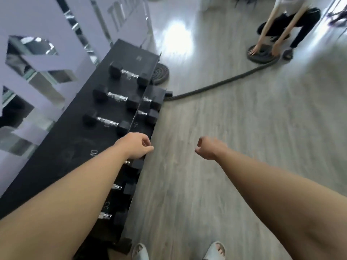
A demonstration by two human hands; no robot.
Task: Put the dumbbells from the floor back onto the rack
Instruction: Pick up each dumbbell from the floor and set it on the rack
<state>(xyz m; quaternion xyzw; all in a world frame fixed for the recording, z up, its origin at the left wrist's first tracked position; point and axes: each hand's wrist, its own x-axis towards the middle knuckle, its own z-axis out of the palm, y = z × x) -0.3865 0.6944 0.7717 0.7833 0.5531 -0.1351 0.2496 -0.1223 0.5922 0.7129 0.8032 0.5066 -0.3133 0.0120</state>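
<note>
Dumbbells: three seen on the top shelf of the rack (75,147), chrome handles, black hex heads; far one (128,74) at 11 o'clock, middle one (116,97) just below it, near one (107,123) closest to the hands. More are seen on the lower shelf, along the front edge: two near 12 o'clock (150,109), three toward 7 o'clock (120,186). None is seen on the bare floor in frame.
Rack marks: "10" printed on the top shelf just beside the left forearm; other numbers blurred.
Left hand (136,145): loosely curled, nothing held; positioned over the rack's front edge. Contact with the edge cannot be told.
Right hand (208,148): loosely curled, nothing held; over the floor (244,147), at 3 o'clock of the left hand, well apart from the rack.
Rope (216,85): thick, laid across the floor from the rack's far end toward 2 o'clock.
Plate by rack (159,73): flat on the floor at the far end.
Other person (287,21): crouched at 1 o'clock, both hands on a plate (262,55) on the floor.
Feet: white slippers (214,250) at 6 o'clock.
</note>
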